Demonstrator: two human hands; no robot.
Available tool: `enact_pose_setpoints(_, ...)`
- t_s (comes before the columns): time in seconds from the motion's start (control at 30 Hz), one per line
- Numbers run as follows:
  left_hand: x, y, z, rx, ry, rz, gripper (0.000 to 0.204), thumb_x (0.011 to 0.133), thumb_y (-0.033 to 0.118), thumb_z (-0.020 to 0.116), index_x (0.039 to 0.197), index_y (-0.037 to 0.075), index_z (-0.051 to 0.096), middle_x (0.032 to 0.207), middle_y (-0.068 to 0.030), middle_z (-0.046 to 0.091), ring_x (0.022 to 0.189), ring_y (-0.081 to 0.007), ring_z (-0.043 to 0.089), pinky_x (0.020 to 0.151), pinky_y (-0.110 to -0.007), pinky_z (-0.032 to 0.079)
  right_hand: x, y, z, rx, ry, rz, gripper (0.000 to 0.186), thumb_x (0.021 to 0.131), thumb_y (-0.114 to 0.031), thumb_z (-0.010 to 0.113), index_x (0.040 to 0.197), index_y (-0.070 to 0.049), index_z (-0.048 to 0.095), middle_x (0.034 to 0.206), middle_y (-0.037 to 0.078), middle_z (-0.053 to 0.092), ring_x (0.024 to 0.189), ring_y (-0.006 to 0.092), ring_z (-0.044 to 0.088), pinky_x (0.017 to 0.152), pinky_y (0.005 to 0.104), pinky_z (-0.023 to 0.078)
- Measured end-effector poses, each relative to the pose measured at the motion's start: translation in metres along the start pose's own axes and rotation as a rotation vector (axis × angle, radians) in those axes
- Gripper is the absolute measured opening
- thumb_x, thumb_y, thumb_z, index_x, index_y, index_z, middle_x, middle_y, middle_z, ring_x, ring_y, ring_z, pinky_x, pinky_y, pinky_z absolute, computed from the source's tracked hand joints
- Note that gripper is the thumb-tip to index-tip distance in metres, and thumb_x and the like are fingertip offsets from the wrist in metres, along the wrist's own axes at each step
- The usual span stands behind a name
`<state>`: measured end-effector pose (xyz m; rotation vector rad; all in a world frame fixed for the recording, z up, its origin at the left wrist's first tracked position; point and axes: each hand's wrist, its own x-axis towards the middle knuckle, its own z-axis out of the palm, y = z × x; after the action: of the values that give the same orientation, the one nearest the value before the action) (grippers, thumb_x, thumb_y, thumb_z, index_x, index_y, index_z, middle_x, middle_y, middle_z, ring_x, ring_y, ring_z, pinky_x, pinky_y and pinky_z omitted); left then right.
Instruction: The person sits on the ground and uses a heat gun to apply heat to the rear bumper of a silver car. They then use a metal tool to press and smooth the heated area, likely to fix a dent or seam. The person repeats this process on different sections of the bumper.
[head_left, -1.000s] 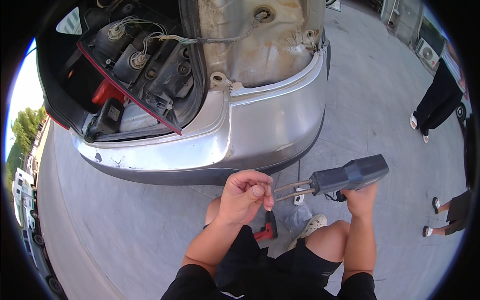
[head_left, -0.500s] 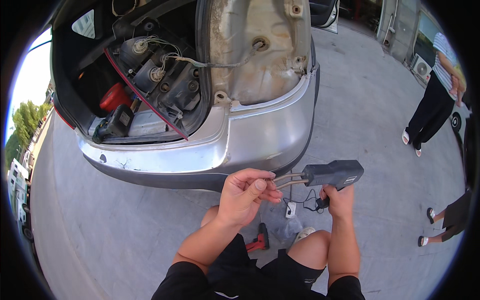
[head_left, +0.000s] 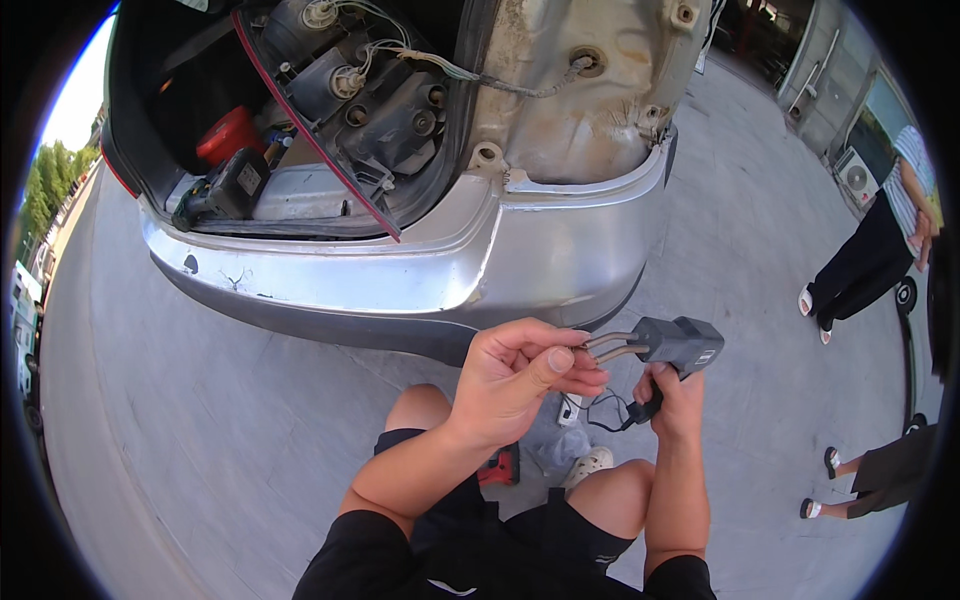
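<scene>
My right hand (head_left: 676, 398) is wrapped round the grip of a dark grey hot stapler (head_left: 672, 343), a pistol-shaped tool with two bare metal prongs (head_left: 618, 348) that point left. At the prong tips is my left hand (head_left: 520, 380), thumb and fingers pinched together. Whatever small thing they hold is hidden by the fingers. Beyond my hands stands a silver car's rear bumper (head_left: 400, 275). A tail light (head_left: 345, 110) is off its mount and rests at the open boot, its back and bulb sockets facing up, still wired to the body.
A red power tool (head_left: 500, 466), a plastic bag (head_left: 565, 447) and a white power strip (head_left: 569, 410) lie on the ground by my legs. In the boot sit a red object (head_left: 228, 137) and a black tool (head_left: 232, 188). Two people (head_left: 870, 255) stand to the right.
The view has shifted, so the car sits higher and further right. Both hands keep their hold; the left hand has come a little nearer the stapler body, covering more of the prong tips.
</scene>
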<state>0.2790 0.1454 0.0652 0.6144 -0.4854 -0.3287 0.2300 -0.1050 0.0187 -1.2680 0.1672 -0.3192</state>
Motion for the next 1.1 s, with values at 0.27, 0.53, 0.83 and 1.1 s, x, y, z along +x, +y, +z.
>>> enact_pose_setpoints(0.27, 0.000, 0.000, -0.010, 0.005, 0.036, 0.044, 0.021, 0.105, 0.010, 0.067, 0.119, -0.006, 0.069, 0.103, -0.0197, 0.076, 0.097, -0.0385, 0.078, 0.083, -0.049, 0.069, 0.001, 0.006, 0.007, -0.029, -0.023, 0.051, 0.021, 0.094, -0.016, 0.073, 0.097, -0.001, 0.060, 0.080, 0.007, 0.059, 0.054, 0.0184, 0.055, 0.050, 0.0357, 0.045)
enact_pose_setpoints(0.53, -0.004, 0.006, -0.017, 0.065, 0.103, 0.057, 0.021, 0.102, 0.010, 0.071, 0.115, -0.006, 0.071, 0.099, -0.0187, 0.076, 0.090, -0.0350, 0.079, 0.078, -0.045, 0.069, -0.001, 0.012, 0.012, -0.104, 0.018, -0.001, 0.018, 0.093, -0.014, 0.072, 0.099, -0.001, 0.060, 0.078, 0.007, 0.058, 0.054, 0.0174, 0.054, 0.050, 0.0348, 0.046)
enact_pose_setpoints(0.83, -0.011, 0.010, -0.032, 0.124, 0.223, 0.109, 0.016, 0.100, 0.002, 0.072, 0.113, -0.006, 0.073, 0.096, -0.0162, 0.077, 0.088, -0.0267, 0.079, 0.079, -0.039, 0.068, -0.001, 0.010, 0.021, -0.352, 0.124, -0.129, 0.016, 0.093, -0.010, 0.069, 0.103, 0.001, 0.063, 0.069, 0.005, 0.058, 0.054, 0.0155, 0.055, 0.051, 0.0319, 0.046)
enact_pose_setpoints(1.1, -0.013, 0.008, -0.048, 0.271, 0.254, 0.152, 0.019, 0.096, -0.005, 0.073, 0.115, -0.007, 0.074, 0.095, -0.0197, 0.078, 0.087, -0.0273, 0.079, 0.079, -0.038, 0.068, -0.006, 0.007, 0.036, -0.421, 0.155, -0.116, 0.016, 0.092, -0.008, 0.069, 0.104, 0.001, 0.064, 0.077, 0.005, 0.061, 0.054, 0.0145, 0.056, 0.051, 0.0310, 0.047)
